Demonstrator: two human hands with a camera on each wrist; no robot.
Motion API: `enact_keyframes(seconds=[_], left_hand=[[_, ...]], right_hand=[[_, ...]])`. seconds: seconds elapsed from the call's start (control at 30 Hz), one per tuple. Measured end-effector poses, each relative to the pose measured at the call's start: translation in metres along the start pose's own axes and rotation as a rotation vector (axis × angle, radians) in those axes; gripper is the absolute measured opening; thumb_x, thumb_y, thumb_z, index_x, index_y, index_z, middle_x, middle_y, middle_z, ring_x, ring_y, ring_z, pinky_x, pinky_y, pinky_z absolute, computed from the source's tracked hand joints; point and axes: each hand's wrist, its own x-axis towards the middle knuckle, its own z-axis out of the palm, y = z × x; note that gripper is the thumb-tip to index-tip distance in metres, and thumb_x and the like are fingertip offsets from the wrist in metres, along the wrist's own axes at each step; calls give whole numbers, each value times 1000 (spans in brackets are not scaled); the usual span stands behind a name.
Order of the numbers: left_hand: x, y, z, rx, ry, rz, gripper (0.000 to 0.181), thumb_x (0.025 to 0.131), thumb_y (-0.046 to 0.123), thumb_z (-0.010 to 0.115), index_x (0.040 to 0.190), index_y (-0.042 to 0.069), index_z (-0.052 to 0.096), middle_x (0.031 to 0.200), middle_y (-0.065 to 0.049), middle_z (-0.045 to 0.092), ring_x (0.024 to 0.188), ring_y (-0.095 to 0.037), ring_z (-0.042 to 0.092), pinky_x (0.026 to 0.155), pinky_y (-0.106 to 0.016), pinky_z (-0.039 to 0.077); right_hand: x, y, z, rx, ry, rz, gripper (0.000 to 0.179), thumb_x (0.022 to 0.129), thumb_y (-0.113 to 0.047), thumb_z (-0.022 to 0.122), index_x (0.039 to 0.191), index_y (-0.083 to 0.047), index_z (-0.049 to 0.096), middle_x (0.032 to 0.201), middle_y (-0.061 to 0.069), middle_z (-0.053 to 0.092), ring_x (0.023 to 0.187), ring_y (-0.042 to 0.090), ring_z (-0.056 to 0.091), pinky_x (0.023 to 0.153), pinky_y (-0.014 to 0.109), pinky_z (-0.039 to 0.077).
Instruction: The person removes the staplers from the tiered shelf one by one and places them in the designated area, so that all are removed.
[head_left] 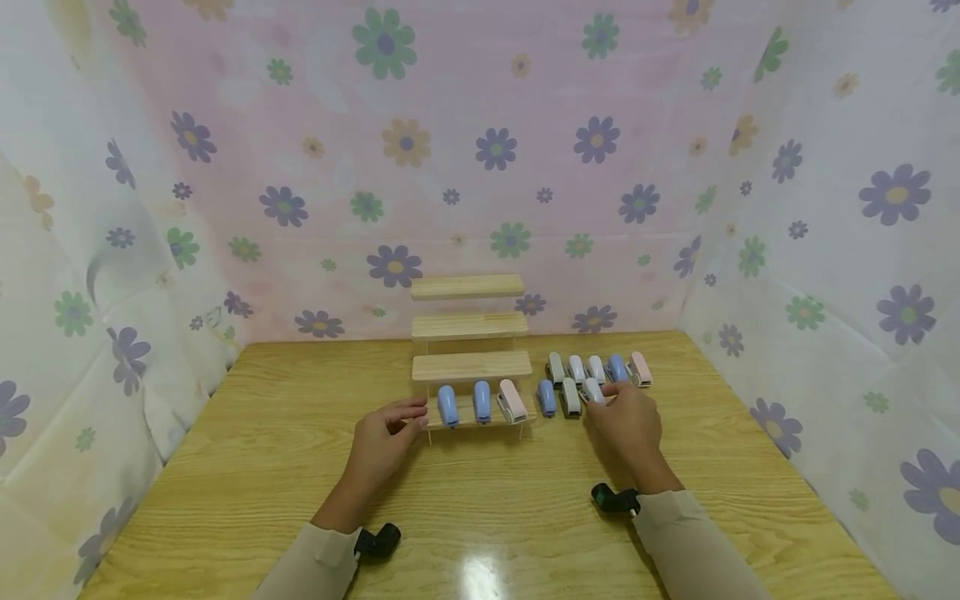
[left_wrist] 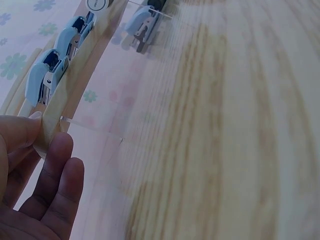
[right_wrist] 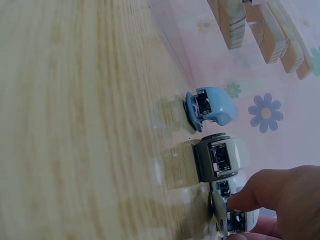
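Note:
At the left end of the lowest board of a stepped wooden display rack (head_left: 472, 367), my left hand (head_left: 386, 437) pinches the board's corner between thumb and fingers. That board carries a blue stapler (head_left: 447, 406), a second blue stapler (head_left: 482, 402) and a pink stapler (head_left: 512, 402). Right of the rack, my right hand (head_left: 628, 423) grips a white stapler (head_left: 593, 390) at the end of the front row; its fingers partly cover it. Beside it stand a grey stapler (right_wrist: 220, 157) and a blue stapler (right_wrist: 217, 106) in the right wrist view.
Behind the front row stand several more staplers: grey (head_left: 555, 368), white (head_left: 576, 368), blue (head_left: 617, 368) and pink (head_left: 640, 368). The rack's upper boards (head_left: 468, 287) hold nothing. Flowered cloth (head_left: 450, 167) encloses the wooden table (head_left: 300, 392) at the back and sides.

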Motion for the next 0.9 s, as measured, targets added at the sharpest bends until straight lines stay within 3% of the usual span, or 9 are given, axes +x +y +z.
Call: enact_keyframes(seconds=[0.67, 0.9], left_hand=[[0, -1, 1, 14, 3, 31, 20, 96, 19, 77, 113, 10, 81, 131, 1, 72, 114, -21, 70, 81, -22, 57], [0, -2, 0, -8, -6, 20, 21, 96, 20, 77, 114, 10, 81, 132, 2, 72, 114, -21, 70, 81, -21, 57]], right_hand=[[-1, 4, 2, 26, -32, 1, 36, 87, -37, 77, 110, -9, 75, 92, 8, 77, 77, 22, 68, 55, 33, 46], [0, 5, 1, 12, -53, -20, 27, 86, -39, 78, 87, -11, 77, 82, 4, 74, 69, 21, 61, 53, 32, 43]])
